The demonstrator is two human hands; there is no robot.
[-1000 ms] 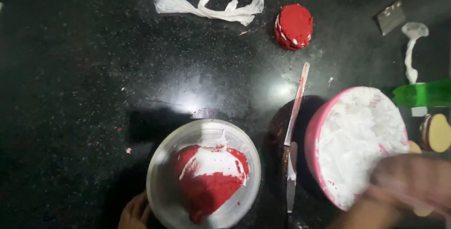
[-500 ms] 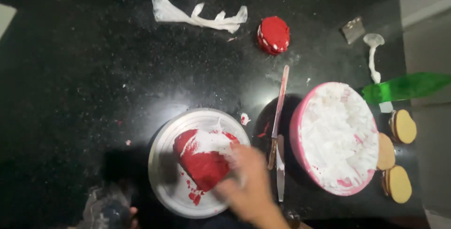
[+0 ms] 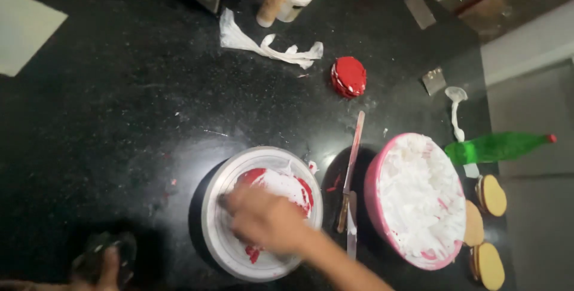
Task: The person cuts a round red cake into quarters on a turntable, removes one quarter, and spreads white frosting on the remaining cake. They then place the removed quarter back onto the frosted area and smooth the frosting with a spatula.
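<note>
Red cake [image 3: 254,178] smeared white on a silver plate [image 3: 222,240], white cream in a pink bowl [image 3: 372,190], a green bottle [image 3: 490,146], a small red cake [image 3: 349,76], all on a speckled black counter [image 3: 107,112].

1. One silver plate [image 3: 215,207] carrying one red cake [image 3: 281,183].
2. One pink bowl [image 3: 373,189] of white cream.
3. Two knives [image 3: 351,165].
4. One small red cake [image 3: 348,76].
5. Three round biscuits [image 3: 494,195].
6. One green bottle [image 3: 493,147].
</note>
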